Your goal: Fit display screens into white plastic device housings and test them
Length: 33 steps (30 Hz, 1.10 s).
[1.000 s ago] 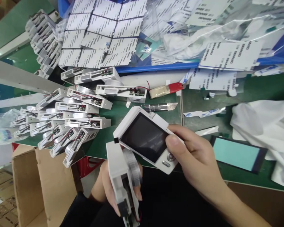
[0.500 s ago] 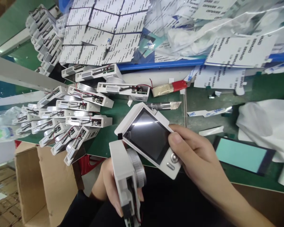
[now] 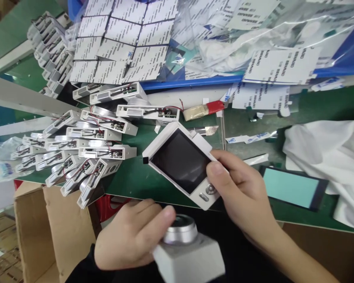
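At the green desk's (image 3: 124,180) near edge, the right hand (image 3: 243,192) pinches a flat white casing with a black screen (image 3: 181,160), apart from the boxy white, silver-ringed lens piece (image 3: 191,257) the left hand (image 3: 129,237) grips, handling that seemingly calls for steadiness.

Brush (image 3: 203,110) behind screen unit (image 3: 181,159)

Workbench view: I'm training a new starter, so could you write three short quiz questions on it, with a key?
1. True or false: the right hand holds a white cover with a dark screen.
2. What colour is the middle of the dark-edged sheet beside the white cloth? A) red B) pale green C) yellow
3. Fill in: the left hand holds a camera body with a round, silver-rimmed ____.

Key: 1 true; 2 B; 3 lens.
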Available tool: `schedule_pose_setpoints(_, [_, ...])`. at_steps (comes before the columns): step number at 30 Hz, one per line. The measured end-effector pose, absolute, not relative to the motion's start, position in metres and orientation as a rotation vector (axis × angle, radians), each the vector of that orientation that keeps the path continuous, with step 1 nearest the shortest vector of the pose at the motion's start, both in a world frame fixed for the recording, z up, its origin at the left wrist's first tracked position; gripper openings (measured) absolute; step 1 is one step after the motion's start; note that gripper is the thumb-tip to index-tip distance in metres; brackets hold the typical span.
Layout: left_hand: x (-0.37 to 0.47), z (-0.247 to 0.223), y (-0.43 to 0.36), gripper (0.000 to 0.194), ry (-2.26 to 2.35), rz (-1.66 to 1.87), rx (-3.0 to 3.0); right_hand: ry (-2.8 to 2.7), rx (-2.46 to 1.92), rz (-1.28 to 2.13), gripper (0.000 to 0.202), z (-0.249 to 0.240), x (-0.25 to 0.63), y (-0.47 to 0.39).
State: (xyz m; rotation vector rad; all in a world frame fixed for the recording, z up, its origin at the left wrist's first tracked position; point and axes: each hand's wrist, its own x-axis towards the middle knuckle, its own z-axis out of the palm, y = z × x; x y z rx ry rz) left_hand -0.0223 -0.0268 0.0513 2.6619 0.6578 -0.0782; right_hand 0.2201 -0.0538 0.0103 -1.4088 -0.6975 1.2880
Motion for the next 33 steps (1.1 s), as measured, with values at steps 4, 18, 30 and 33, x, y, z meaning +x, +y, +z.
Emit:
schedule_pose_setpoints(4, [-0.001,0.067,-0.016,0.041,0.494,0.028,2.822,-0.76,-1.415,1.215,0.035,0.009,0.218,-0.055])
schedule_pose_setpoints(18, [0.014,0.069,-0.017,0.049,0.58,-0.176,2.943,-0.751,-1.382,1.199,0.03,0.013,0.22,-0.054])
schedule_pose_setpoints(30, [0.021,0.07,-0.02,0.042,0.639,-0.171,2.958,-0.793,-1.382,1.114,0.02,0.009,0.222,-0.059])
schedule_pose_setpoints(33, [0.022,0.071,-0.02,0.041,0.648,-0.182,2.957,-0.809,-1.399,1.119,0.021,0.009,0.221,-0.059])
